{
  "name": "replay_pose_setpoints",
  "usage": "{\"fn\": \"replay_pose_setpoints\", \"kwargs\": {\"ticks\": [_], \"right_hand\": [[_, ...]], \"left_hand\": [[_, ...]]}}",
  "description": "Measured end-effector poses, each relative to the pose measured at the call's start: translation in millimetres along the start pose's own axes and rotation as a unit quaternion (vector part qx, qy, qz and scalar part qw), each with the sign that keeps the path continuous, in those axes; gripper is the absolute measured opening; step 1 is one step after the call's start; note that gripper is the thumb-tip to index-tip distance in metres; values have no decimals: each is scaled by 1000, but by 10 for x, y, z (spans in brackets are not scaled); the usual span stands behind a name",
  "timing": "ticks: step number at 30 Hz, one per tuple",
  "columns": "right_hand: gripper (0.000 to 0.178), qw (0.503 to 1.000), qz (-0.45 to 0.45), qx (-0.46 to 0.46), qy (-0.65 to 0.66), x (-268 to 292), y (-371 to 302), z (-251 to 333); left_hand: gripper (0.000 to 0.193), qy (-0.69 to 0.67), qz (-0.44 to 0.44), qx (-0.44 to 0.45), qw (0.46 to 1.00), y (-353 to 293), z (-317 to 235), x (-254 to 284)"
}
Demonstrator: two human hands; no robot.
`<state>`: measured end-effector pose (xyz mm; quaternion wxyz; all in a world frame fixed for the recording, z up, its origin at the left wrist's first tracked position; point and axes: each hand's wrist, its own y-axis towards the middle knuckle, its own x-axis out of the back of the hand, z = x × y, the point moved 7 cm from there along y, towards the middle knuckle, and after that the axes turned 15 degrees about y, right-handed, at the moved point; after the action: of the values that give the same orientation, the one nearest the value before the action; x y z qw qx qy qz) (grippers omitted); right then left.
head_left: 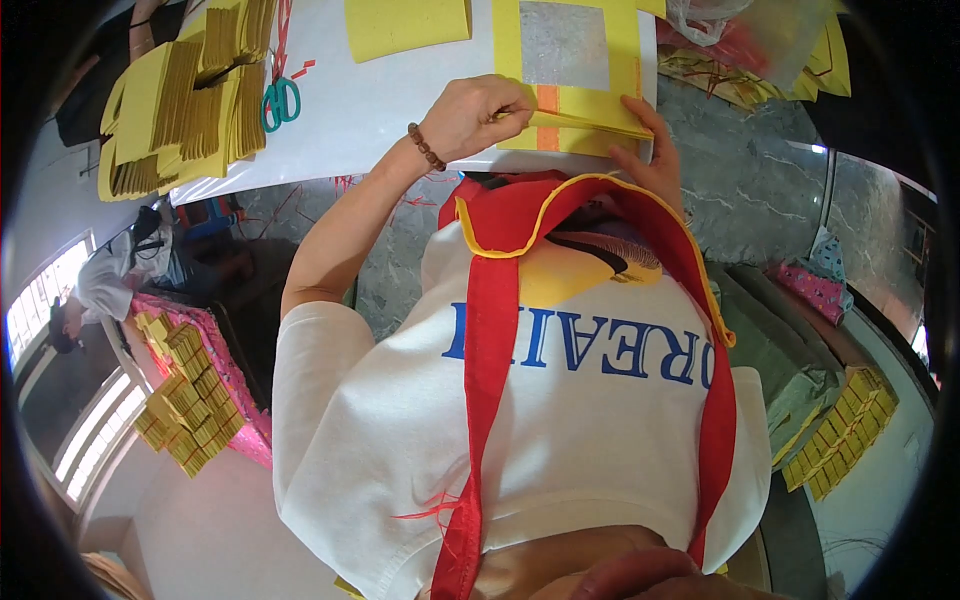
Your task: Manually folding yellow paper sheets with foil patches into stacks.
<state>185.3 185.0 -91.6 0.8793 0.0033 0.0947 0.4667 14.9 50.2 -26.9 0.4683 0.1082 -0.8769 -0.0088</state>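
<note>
Yellow paper sheet (580, 100) with a silver foil square (563, 45) and an orange strip (546, 100) lies at the near edge of the white table (340, 110), top centre of view. Left hand (485, 115), bead bracelet (426, 146) on the wrist, is curled narrow, fingertips pinching the folded lower edge of the sheet just left of the orange strip; knuckles up, forearm runs down-left from the table to a white short sleeve. Right hand (648, 150) sits at the sheet's right corner, fingers extended and pressed flat against the fold's end, partly hidden under the table edge, so the grip cannot be told fully. A second plain yellow sheet (405, 25) lies further up on the table, apart from the first. Green-handled scissors (281, 100) lie left of the hands, beside big stacks of folded yellow paper (185, 95) at the table's left end. More yellow and red sheets (760, 60) are piled at top right. Below the table edge: grey marble floor (760, 190), bundled gold-yellow paper bricks on a pink tray (190, 395) at left, another row of bundles (840, 430) at lower right. Person's white shirt with red apron straps (490, 330) fills the centre.
</note>
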Motion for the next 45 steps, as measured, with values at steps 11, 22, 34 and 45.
{"fn": "replay_pose_setpoints", "kwargs": {"ticks": [11, 22, 34, 45], "right_hand": [[22, 999, -36, 26, -1, 113, 115, -89], [46, 976, -39, 168, -132, -15, 329, 394], [27, 939, 160, 85, -294, -177, 191, 371], [42, 982, -35, 102, -153, -215, 483, 662]], "left_hand": [[51, 106, -81, -77, 988, -78, -60, 85], [53, 247, -164, -95, 950, -10, -81, 137], [20, 65, -137, -50, 987, -191, -223, 121], [30, -117, -16, 302, 946, 35, 524, -160]]}}
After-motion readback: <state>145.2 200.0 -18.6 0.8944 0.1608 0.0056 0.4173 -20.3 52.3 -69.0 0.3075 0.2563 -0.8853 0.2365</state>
